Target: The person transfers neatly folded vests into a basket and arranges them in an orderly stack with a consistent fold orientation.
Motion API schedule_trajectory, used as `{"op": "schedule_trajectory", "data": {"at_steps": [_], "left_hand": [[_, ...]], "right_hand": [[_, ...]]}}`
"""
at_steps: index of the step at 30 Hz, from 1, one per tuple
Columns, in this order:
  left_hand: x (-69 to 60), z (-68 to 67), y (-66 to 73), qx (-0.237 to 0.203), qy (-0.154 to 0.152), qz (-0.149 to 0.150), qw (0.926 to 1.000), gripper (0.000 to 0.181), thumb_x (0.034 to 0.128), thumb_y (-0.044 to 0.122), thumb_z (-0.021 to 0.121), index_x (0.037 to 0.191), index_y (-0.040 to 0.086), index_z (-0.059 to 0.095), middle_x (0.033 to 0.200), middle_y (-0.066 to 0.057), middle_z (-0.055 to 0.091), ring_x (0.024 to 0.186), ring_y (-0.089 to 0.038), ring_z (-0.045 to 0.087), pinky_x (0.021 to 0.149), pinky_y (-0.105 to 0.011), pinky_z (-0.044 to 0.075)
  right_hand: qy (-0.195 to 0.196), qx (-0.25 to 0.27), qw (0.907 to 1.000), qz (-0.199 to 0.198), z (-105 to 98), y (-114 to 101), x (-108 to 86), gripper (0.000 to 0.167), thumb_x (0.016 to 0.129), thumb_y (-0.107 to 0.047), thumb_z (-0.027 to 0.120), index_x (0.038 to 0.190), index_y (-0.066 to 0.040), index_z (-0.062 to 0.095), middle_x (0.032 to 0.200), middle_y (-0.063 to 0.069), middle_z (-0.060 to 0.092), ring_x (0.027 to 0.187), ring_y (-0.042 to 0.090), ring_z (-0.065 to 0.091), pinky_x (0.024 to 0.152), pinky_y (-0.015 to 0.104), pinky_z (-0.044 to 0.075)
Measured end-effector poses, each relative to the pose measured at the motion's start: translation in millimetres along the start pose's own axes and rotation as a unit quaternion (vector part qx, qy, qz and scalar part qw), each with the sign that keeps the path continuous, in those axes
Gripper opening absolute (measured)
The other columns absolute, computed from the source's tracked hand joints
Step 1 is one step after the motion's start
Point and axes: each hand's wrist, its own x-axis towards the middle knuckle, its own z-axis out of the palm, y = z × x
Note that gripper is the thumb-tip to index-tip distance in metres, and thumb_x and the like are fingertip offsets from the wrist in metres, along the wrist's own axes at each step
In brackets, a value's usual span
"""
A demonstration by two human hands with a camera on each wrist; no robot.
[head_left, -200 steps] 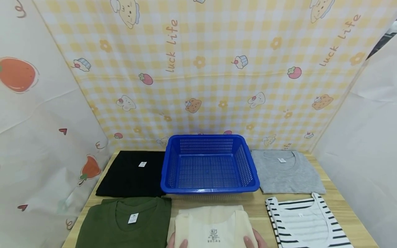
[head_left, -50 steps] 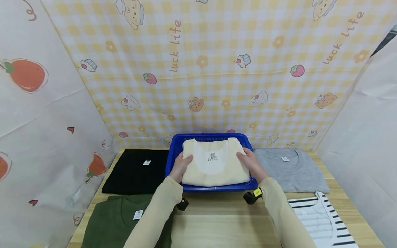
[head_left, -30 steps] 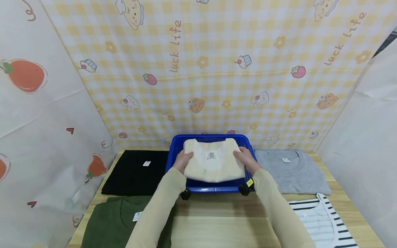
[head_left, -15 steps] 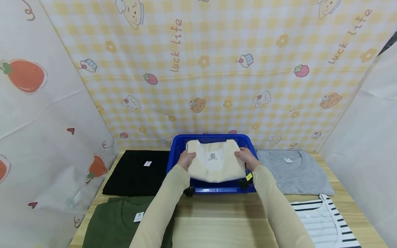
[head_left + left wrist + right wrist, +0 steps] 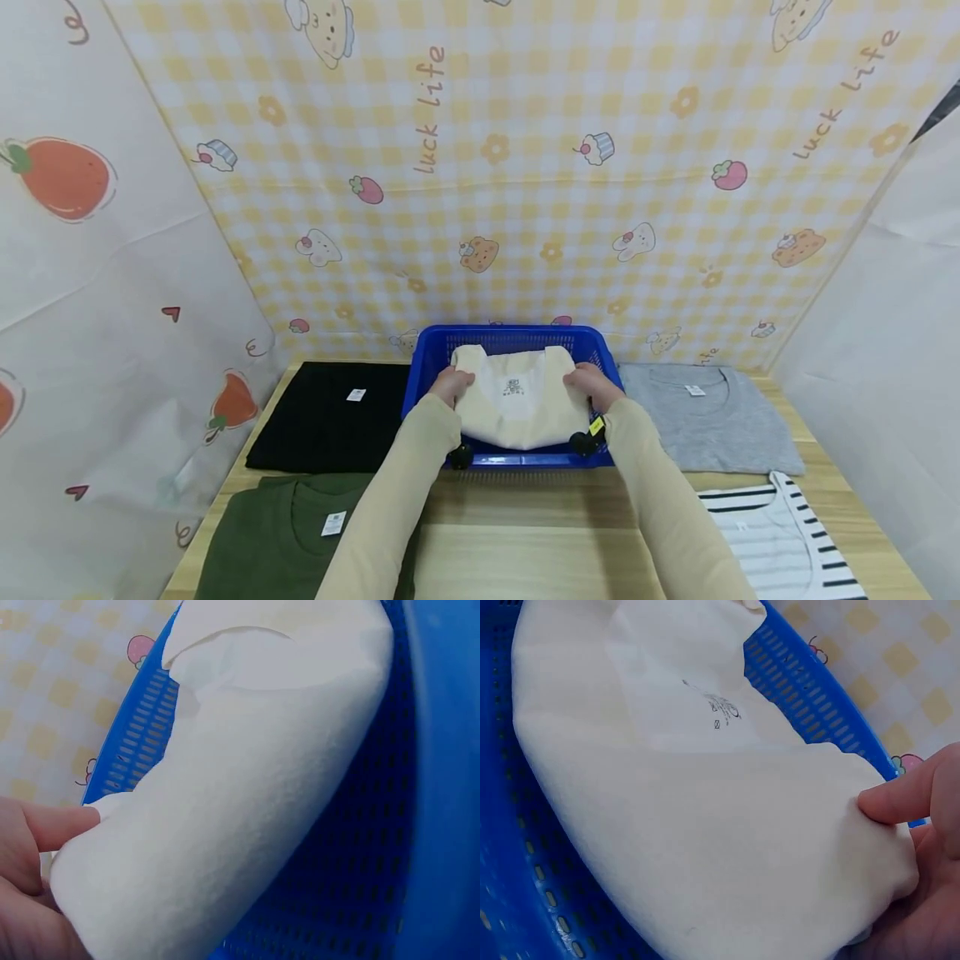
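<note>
A folded cream shirt (image 5: pixel 517 421) with a printed neck label is held inside the blue basket (image 5: pixel 517 460), its middle sagging toward the basket's front wall. My left hand (image 5: pixel 451 385) grips its left side and my right hand (image 5: pixel 591 384) grips its right side, thumbs on top. In the left wrist view the hand (image 5: pixel 37 877) pinches the end of the shirt (image 5: pixel 202 802), with basket mesh beneath. The right wrist view has the thumb pressing the shirt (image 5: pixel 712 832), the other fingers of the hand (image 5: pixel 922 862) partly hidden under it.
A folded black shirt (image 5: pixel 322 425) lies left of the basket, a green shirt (image 5: pixel 262 533) in front of it. On the right are a grey shirt (image 5: pixel 712 425) and a striped shirt (image 5: pixel 780 542). A checked cloth (image 5: pixel 525 200) hangs behind.
Since the oldest frame, both hands have carried the cream shirt from the table's front into the basket. Over the last half second it has lowered slightly toward the basket's front.
</note>
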Motion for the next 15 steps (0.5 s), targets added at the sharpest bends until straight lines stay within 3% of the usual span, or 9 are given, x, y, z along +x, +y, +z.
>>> {"op": "schedule_trajectory", "data": {"at_steps": [2,3,5,9,11,13,15], "left_hand": [[15.1,-1.0,-7.2,0.01,0.001,0.002,0.9999,0.053,0.0947,0.013,0.045,0.142,0.005,0.024,0.13,-0.018,0.043,0.113,-0.03,0.047,0.094,-0.041,0.04],[40.3,-2.6,-17.7,0.02,0.001,0.004,0.9998,0.054,0.0939,0.015,0.047,0.142,0.005,0.024,0.128,-0.017,0.045,0.109,-0.029,0.049,0.091,-0.041,0.042],[107.4,-6.4,-46.6,0.031,0.006,0.006,0.9995,0.058,0.0909,0.02,0.053,0.141,0.008,0.027,0.124,-0.016,0.048,0.104,-0.027,0.052,0.086,-0.041,0.045],[278.4,-14.9,-118.5,0.043,0.003,0.018,0.9989,0.069,0.0823,0.032,0.065,0.139,0.013,0.032,0.114,-0.014,0.053,0.092,-0.028,0.054,0.074,-0.042,0.047],[336.3,-15.4,-142.8,0.051,0.01,0.021,0.9984,0.071,0.0791,0.035,0.068,0.138,0.015,0.035,0.113,-0.013,0.053,0.092,-0.028,0.054,0.073,-0.043,0.047],[375.6,-14.5,-158.9,0.058,0.015,0.021,0.998,0.071,0.0776,0.035,0.069,0.138,0.015,0.036,0.114,-0.012,0.053,0.092,-0.028,0.054,0.072,-0.043,0.047],[394.9,-13.0,-165.5,0.066,0.019,0.014,0.9975,0.073,0.076,0.032,0.071,0.138,0.014,0.036,0.118,-0.011,0.051,0.094,-0.027,0.053,0.072,-0.042,0.047]], "right_hand": [[-0.002,-0.003,1.0,0.001,0.7,2.5,1.5,0.046,0.091,-0.008,0.041,0.13,0.013,0.032,0.123,0.028,0.04,0.103,0.032,0.047,0.092,0.045,0.042],[-0.003,-0.003,1.0,0.002,1.1,3.7,1.9,0.046,0.091,-0.007,0.041,0.13,0.014,0.031,0.124,0.028,0.04,0.103,0.032,0.047,0.092,0.045,0.042],[-0.005,-0.005,1.0,0.003,1.9,6.3,2.4,0.046,0.091,-0.007,0.041,0.13,0.014,0.031,0.125,0.028,0.038,0.105,0.034,0.045,0.093,0.046,0.041],[-0.004,-0.005,0.9999,0.012,2.9,9.1,1.6,0.051,0.09,-0.007,0.042,0.134,0.014,0.024,0.132,0.029,0.031,0.117,0.039,0.038,0.099,0.048,0.035],[-0.003,-0.007,0.9999,0.014,3.1,9.5,0.7,0.053,0.089,-0.007,0.042,0.135,0.014,0.022,0.134,0.029,0.029,0.12,0.04,0.035,0.1,0.049,0.033],[-0.006,-0.011,0.9998,0.015,3.4,9.8,-0.3,0.054,0.089,-0.006,0.042,0.135,0.014,0.022,0.133,0.03,0.029,0.12,0.041,0.035,0.1,0.05,0.033],[-0.008,-0.016,0.9997,0.015,4.3,10.2,-0.7,0.052,0.09,-0.005,0.042,0.134,0.014,0.023,0.131,0.03,0.032,0.116,0.04,0.039,0.098,0.05,0.036]]}}
